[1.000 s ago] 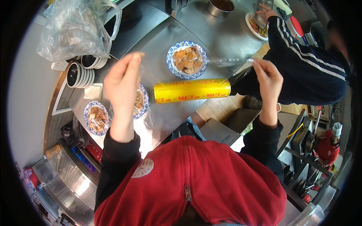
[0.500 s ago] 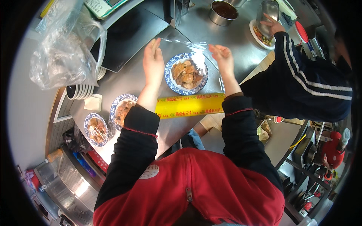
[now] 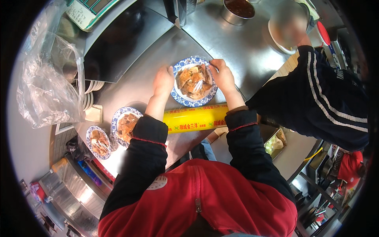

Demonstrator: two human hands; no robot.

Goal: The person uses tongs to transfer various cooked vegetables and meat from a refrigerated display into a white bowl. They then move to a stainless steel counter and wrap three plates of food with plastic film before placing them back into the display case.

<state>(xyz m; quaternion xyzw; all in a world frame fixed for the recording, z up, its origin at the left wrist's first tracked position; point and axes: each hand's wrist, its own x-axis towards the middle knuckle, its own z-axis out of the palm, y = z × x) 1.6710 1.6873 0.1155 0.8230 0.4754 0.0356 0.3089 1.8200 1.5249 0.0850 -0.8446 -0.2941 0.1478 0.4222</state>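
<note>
A round plate with a blue floral rim lies on the steel counter, holding browned chunks of food. Clear cling film lies over it, showing as bright creases. At the plate's left edge my left hand is closed, its thumb by the rim. My right hand is curled at the upper right edge, fingers bent down at the rim. Both appear to grip the film's edges, though the fingertips are partly hidden. Just nearer me lies a long yellow cling film box.
Two more floral plates of food sit at the left. A plastic bag hangs beside stacked bowls. A pot of dark sauce stands far right, near a co-worker's striped sleeve.
Both hands have come down and nearer, bringing the stretched film from above the far side of the plate down onto it. The co-worker's hand at the right has shifted and is blurred.
</note>
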